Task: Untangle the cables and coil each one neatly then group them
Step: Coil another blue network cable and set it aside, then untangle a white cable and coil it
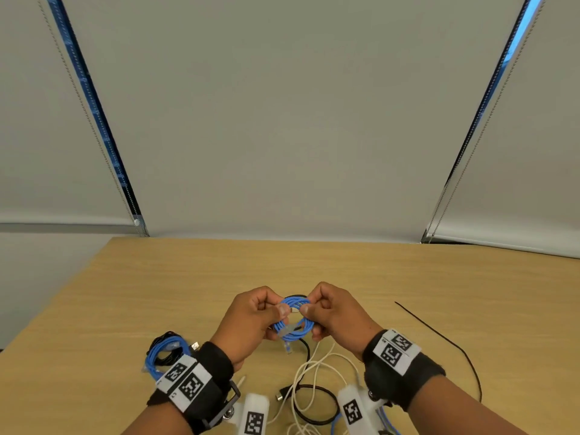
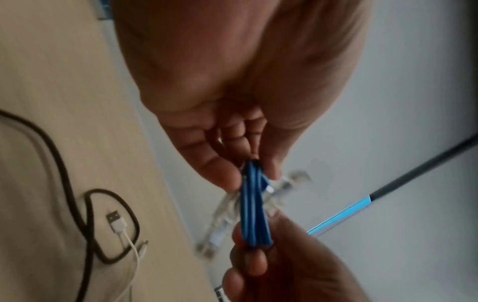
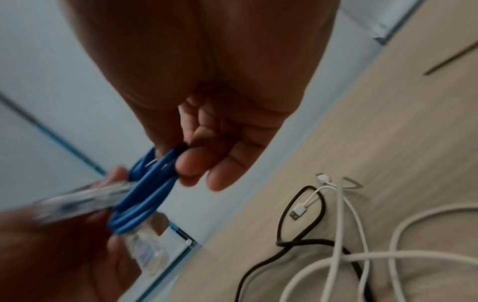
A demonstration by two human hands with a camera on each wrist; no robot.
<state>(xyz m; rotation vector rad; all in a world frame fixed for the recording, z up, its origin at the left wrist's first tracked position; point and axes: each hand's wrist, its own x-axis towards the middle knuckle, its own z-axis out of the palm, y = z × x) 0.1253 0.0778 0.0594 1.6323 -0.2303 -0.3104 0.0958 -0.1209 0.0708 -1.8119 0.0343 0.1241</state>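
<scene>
A small coil of blue network cable point(image 1: 294, 321) with clear plugs hangs in the air above the wooden table point(image 1: 188, 284). My left hand point(image 1: 254, 315) pinches its left side and my right hand point(image 1: 329, 312) pinches its right side. The left wrist view shows the blue strands point(image 2: 254, 208) between my thumb and fingers. The right wrist view shows the same bundle point(image 3: 147, 194) with a clear plug point(image 3: 146, 251) below it. Loose white cables point(image 1: 317, 375) and a black cable point(image 1: 309, 400) lie tangled on the table under my hands.
A coiled blue and black bundle point(image 1: 166, 356) lies at the left by my left wrist. A thin black cable point(image 1: 445, 343) runs along the right side of the table. White USB plugs point(image 3: 300, 210) rest on the table. Window blinds hang behind the table.
</scene>
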